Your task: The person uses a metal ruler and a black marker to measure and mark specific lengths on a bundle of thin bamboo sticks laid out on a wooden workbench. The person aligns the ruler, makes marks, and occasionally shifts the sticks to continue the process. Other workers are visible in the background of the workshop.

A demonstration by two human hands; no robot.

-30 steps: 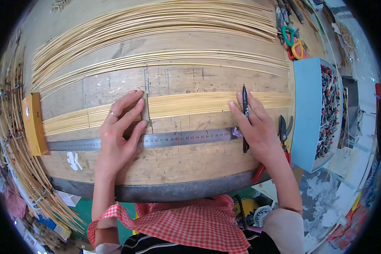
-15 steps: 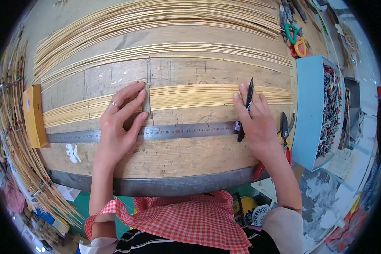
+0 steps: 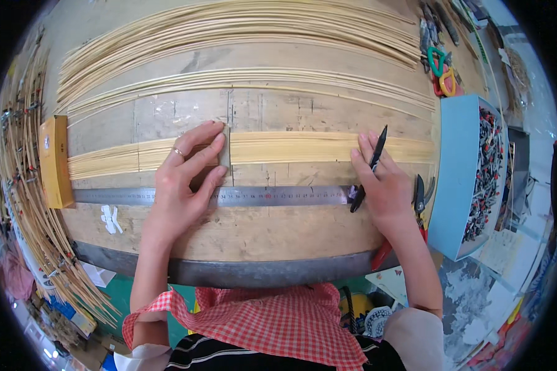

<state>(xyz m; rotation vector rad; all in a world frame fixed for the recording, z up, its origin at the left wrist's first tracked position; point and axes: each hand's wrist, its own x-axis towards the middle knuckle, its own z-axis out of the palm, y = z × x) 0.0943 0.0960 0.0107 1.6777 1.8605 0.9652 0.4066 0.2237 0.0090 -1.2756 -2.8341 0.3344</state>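
Observation:
A row of thin pale bamboo-like sticks (image 3: 291, 146) lies side by side across the wooden table. My left hand (image 3: 181, 185) grips a narrow, flat grey piece (image 3: 226, 151) by its edge and holds it upright across the sticks. How far it reaches under my fingers is hidden. In my right hand (image 3: 387, 188) is a black marker pen (image 3: 378, 149), slanting between the fingers with its pointed end away from me. The fingertips of that hand rest on the sticks. Nearer to me a steel ruler (image 3: 260, 196) runs parallel to the row.
A yellow box (image 3: 54, 162) stands at the sticks' left end. On the right is a blue box (image 3: 449, 176) of small red-and-black pieces, with red-handled pliers (image 3: 419, 198) beside it. More long sticks (image 3: 247, 31) lie at the back, near scissors (image 3: 436, 62).
The whole view has shifted slightly, so the table appears lower and further right. My right hand with the marker has moved a little along the sticks to the right. My left hand keeps its hold.

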